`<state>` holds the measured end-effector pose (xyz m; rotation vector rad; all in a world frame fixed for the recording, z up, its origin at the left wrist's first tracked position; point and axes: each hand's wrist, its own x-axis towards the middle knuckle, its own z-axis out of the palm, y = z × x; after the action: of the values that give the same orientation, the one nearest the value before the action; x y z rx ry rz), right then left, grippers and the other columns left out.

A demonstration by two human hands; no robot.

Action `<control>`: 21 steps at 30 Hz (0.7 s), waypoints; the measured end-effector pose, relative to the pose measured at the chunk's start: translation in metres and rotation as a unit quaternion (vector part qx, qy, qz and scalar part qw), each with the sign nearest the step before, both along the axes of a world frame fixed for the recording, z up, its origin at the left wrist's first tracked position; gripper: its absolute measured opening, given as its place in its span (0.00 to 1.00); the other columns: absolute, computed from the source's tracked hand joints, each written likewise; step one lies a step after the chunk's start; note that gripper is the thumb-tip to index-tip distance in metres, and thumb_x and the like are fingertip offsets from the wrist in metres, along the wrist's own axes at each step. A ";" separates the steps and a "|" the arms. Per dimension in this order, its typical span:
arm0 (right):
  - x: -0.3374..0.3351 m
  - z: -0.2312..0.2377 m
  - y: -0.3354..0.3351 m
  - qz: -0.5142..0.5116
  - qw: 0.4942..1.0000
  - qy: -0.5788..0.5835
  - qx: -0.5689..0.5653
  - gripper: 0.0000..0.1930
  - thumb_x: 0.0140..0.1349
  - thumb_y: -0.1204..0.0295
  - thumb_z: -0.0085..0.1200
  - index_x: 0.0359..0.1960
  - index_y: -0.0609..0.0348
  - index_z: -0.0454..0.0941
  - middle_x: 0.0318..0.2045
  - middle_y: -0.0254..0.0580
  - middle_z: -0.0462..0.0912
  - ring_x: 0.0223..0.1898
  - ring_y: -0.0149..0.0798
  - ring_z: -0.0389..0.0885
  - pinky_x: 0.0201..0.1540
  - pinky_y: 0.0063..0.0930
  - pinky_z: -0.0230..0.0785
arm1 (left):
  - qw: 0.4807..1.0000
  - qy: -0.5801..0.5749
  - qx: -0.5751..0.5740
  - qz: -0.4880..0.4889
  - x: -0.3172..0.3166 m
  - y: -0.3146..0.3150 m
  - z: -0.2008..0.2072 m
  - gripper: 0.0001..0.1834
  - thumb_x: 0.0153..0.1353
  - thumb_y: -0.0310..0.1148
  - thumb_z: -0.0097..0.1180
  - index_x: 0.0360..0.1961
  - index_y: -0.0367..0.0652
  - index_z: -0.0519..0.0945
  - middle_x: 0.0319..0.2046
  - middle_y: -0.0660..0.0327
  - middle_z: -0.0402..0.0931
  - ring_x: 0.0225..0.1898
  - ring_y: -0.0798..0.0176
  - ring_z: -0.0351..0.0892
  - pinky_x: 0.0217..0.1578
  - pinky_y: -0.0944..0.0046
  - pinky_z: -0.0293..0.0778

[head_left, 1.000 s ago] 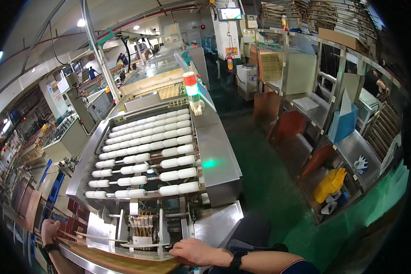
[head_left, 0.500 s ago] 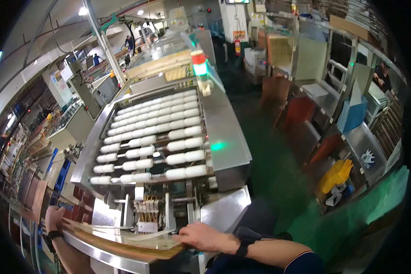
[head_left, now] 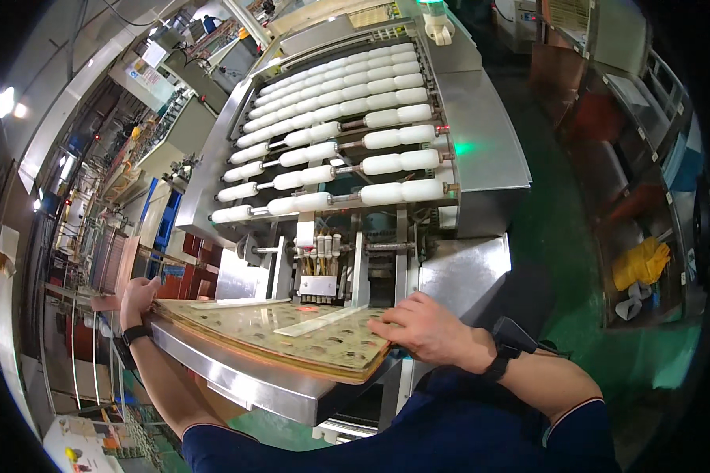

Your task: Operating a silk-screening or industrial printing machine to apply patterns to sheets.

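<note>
A stack of thin, yellowish translucent panels [head_left: 252, 318] with rows of small dark marks lies on the metal front ledge [head_left: 276, 398] of a roller machine. Two pale strips rest on top; one strip [head_left: 319, 321] slants toward the right corner. My left hand [head_left: 140, 298] is closed round the stack's left corner, its thumb upward. At the right corner, my right hand [head_left: 430, 327] grips the edge with bent fingers, its fingertips partly hidden. How many panels each hand holds cannot be made out.
Beyond the stack, white rollers [head_left: 331, 130] run in rows across the machine, with a small fitting of upright nozzles [head_left: 318, 256] in front. A sloping metal plate [head_left: 465, 268] is on the right. Further right stands a rack holding yellow gloves [head_left: 641, 262].
The view has tipped downward, so the machine sits higher and further right in the picture. The stack's top face shows more fully and sharply. Both hands remain at its two corners.
</note>
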<state>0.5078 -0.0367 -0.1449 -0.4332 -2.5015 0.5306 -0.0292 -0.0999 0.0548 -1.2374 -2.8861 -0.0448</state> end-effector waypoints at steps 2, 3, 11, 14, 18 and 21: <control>-0.002 -0.002 -0.002 0.002 1.000 0.009 -0.009 0.21 0.58 0.73 0.54 0.56 0.52 0.76 0.42 0.35 0.80 0.43 0.38 0.77 0.49 0.33 0.64 | 1.000 0.002 -0.011 -0.001 -0.010 -0.003 -0.002 0.27 0.61 0.50 0.57 0.27 0.29 0.81 0.19 0.51 0.74 0.24 0.57 0.79 0.29 0.55 0.74; -0.002 -0.003 -0.003 0.002 1.000 0.018 -0.016 0.21 0.58 0.73 0.54 0.55 0.53 0.76 0.41 0.35 0.80 0.43 0.38 0.77 0.49 0.32 0.64 | 1.000 0.005 -0.021 -0.004 -0.016 -0.006 -0.002 0.27 0.61 0.49 0.57 0.26 0.29 0.80 0.18 0.52 0.73 0.24 0.58 0.80 0.29 0.56 0.74; -0.005 -0.006 -0.002 -0.010 0.994 0.076 -0.082 0.20 0.51 0.75 0.61 0.49 0.55 0.78 0.37 0.38 0.80 0.41 0.43 0.78 0.45 0.36 0.68 | 0.982 -0.148 0.113 -0.017 -0.052 -0.025 -0.014 0.36 0.66 0.63 0.49 0.38 0.33 0.81 0.21 0.61 0.77 0.23 0.66 0.79 0.26 0.63 0.74; -0.008 0.000 0.008 -0.040 0.986 0.117 -0.112 0.18 0.54 0.76 0.60 0.48 0.58 0.77 0.37 0.42 0.81 0.41 0.47 0.78 0.43 0.39 0.70 | 0.960 -0.200 0.196 0.013 -0.029 -0.024 -0.011 0.40 0.66 0.68 0.45 0.47 0.35 0.79 0.23 0.62 0.80 0.23 0.69 0.79 0.24 0.67 0.70; -0.014 0.020 0.017 -0.166 0.954 0.210 -0.135 0.17 0.60 0.74 0.59 0.51 0.64 0.76 0.38 0.50 0.81 0.41 0.53 0.79 0.45 0.40 0.73 | 0.956 -0.203 0.212 0.032 -0.037 -0.030 -0.013 0.39 0.66 0.68 0.44 0.49 0.37 0.77 0.23 0.62 0.82 0.22 0.71 0.78 0.22 0.72 0.65; -0.007 0.030 0.013 -0.234 0.936 0.236 -0.117 0.19 0.62 0.69 0.60 0.52 0.65 0.75 0.42 0.55 0.80 0.44 0.54 0.80 0.47 0.39 0.74 | 0.969 -0.180 0.170 -0.003 -0.045 -0.030 -0.014 0.35 0.67 0.64 0.47 0.41 0.36 0.79 0.22 0.59 0.81 0.22 0.69 0.79 0.25 0.69 0.72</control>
<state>0.5004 -0.0239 -0.1153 -0.8550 -1.8012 0.6464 -0.0740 -0.1295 0.0405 -1.2804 -2.9749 -0.8066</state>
